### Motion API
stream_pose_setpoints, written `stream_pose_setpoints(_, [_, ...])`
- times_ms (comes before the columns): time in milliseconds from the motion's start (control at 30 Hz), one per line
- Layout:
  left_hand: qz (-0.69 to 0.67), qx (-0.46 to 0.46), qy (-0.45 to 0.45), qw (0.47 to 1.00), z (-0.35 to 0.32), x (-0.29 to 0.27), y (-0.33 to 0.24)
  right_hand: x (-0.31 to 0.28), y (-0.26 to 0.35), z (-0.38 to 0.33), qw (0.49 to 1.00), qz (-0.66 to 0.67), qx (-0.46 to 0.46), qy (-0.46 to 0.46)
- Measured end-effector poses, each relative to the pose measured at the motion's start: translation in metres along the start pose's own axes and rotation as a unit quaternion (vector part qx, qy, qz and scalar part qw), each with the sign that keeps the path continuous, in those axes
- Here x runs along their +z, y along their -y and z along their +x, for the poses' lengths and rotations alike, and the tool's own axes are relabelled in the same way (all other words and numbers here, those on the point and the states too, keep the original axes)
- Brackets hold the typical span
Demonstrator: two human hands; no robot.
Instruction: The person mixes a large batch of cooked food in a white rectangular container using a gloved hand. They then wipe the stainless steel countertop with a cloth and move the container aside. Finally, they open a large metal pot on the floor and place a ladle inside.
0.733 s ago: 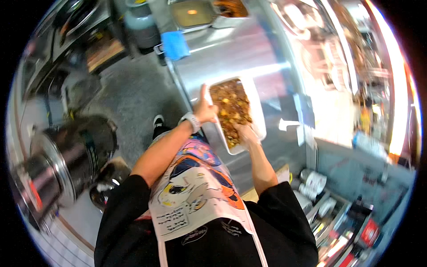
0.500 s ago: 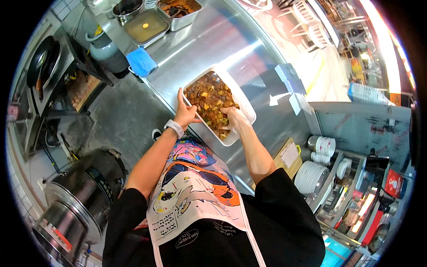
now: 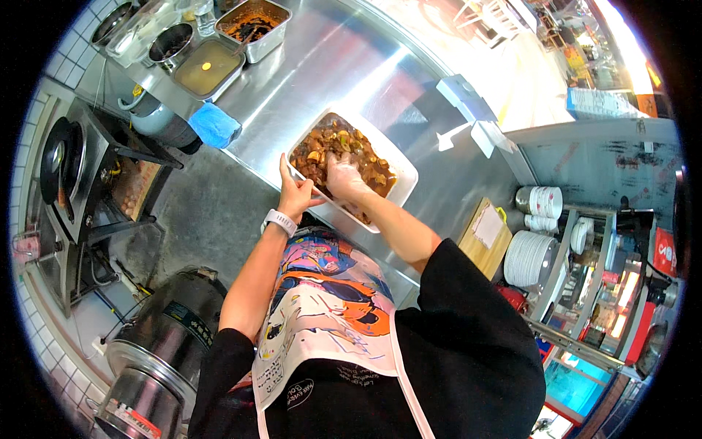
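A deep white rectangular tray (image 3: 406,170) stands on the steel counter before me, holding brown, saucy chunks of food (image 3: 376,167) mixed with paler pieces. My left hand (image 3: 295,194), with a pale watch on its wrist, grips the tray's near left rim, its index finger stretched along the side. Into the middle of the food reaches my right hand (image 3: 344,177), which seems to wear a thin clear glove. Its fingers curl down among the chunks, and the fingertips are hidden in the sauce.
On the counter (image 3: 292,80) are a blue cloth (image 3: 214,125), a metal pan of yellowish liquid (image 3: 208,80) and a pan of reddish sauce (image 3: 257,23). A wooden board (image 3: 488,238) and stacked white plates (image 3: 528,257) stand right. Large steel pots (image 3: 164,333) stand lower left.
My right hand has moved left and away from me, from the tray's right side to its middle, shifting the food. My left hand stays on the rim. The whole view has shifted slightly.
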State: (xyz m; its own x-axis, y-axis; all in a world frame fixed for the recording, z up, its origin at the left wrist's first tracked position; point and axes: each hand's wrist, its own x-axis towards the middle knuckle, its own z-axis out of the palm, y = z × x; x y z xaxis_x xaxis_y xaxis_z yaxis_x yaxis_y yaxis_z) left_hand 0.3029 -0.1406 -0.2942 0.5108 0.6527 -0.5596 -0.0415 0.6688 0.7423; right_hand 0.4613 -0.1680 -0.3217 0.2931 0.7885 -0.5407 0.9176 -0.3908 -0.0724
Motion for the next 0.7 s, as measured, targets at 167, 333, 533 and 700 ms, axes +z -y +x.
stream_pose_setpoints(167, [0.002,-0.018,-0.004,1.000,0.001,-0.003,-0.008,-0.051,-0.046,-0.048,0.984,-0.012,-0.159,0.079])
stream_pose_setpoints(333, [0.004,-0.018,-0.005,1.000,-0.003,0.000,-0.011,-0.065,-0.087,-0.079,0.975,0.024,-0.213,0.051])
stream_pose_setpoints(533, [-0.011,-0.013,-0.012,1.000,0.003,-0.003,-0.003,-0.026,-0.086,-0.086,0.954,-0.071,-0.241,0.161])
stream_pose_setpoints(700, [0.025,-0.022,-0.015,0.999,-0.005,0.000,-0.010,-0.018,-0.067,-0.079,0.977,0.017,-0.201,0.069])
